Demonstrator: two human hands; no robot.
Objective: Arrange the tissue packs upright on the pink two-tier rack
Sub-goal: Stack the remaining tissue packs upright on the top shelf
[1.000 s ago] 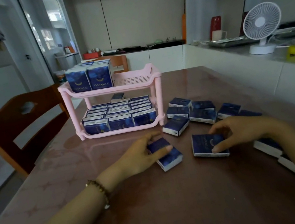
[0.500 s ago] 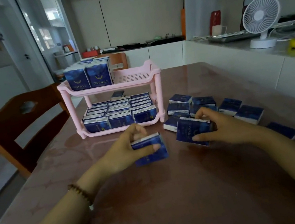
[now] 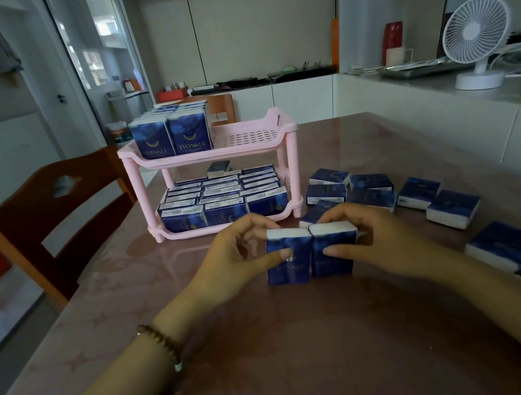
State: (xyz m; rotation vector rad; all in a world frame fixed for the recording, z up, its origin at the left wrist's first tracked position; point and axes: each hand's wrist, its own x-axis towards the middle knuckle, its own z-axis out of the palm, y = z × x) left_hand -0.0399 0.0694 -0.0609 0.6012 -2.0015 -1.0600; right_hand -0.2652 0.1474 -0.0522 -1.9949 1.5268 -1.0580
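Two blue packs marked TWINKLE stand upright and touching on the table (image 3: pixel 282 367), your left hand (image 3: pixel 232 265) pinching the left pack (image 3: pixel 286 264), your right hand (image 3: pixel 368 244) the right pack (image 3: pixel 331 254), before the pink rack (image 3: pixel 253 143).

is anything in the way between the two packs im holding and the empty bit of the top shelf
Nothing visible blocks it. The two packs stand on the table before the pink rack, and the top tier's right part is bare; the upright packs fill only its left side.
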